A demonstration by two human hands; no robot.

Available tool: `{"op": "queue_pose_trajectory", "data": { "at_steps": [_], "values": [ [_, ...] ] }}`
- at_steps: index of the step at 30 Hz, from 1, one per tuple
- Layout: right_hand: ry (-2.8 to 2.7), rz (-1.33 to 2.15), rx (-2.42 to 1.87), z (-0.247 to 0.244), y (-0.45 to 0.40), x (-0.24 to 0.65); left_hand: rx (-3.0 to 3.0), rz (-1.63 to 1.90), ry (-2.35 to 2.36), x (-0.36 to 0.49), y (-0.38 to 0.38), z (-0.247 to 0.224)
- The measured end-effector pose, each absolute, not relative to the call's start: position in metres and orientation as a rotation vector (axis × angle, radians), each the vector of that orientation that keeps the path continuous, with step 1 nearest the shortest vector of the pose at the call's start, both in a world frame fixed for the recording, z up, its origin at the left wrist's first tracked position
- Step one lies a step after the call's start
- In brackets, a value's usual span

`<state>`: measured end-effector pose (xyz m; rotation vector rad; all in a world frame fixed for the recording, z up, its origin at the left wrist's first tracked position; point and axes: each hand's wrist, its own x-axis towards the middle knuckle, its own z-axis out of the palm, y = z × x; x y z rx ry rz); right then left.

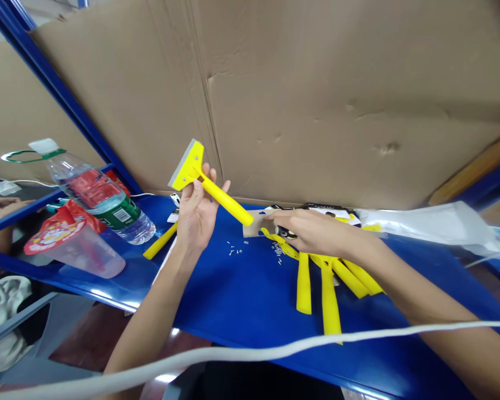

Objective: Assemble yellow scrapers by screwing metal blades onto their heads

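Head view: left hand is gripping the yellow scraper around its neck, thumb in front, other fingers going behind. Scraper is hanging in the air above the blue table, blade edge facing upper left, handle sloping down to the right. Two screw heads are showing on its face.

Right hand is closing its fingers around a black tool, mostly hidden by the hand; only one end is showing. Index finger is reaching out over the thin grey plate; can't tell if it is touching.

Small screws are lying loose on the table, some just beside the plate, others nearer the left forearm. More yellow scrapers are lying in a cluster below the right hand, handles toward the person. One yellow handle is lying left of the left wrist. Water bottle and plastic cup are sitting further left, clear plastic bag to the right. White cable is crossing the foreground. Another person's hand is showing at far left.
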<state>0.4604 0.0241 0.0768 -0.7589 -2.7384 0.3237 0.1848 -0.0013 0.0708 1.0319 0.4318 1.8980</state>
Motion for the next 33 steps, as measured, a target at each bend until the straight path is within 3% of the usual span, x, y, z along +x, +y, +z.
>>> {"op": "queue_pose_trajectory", "data": {
  "at_steps": [12,33],
  "values": [
    [-2.934,-0.155,-0.808,0.109,-0.004,0.452,1.163,1.784,0.531,0.208,-0.007,0.058],
    [-2.237,0.322,-0.911,0.114,0.008,0.460,1.045,1.245,0.778,0.222,-0.011,0.048]
  ]
}}
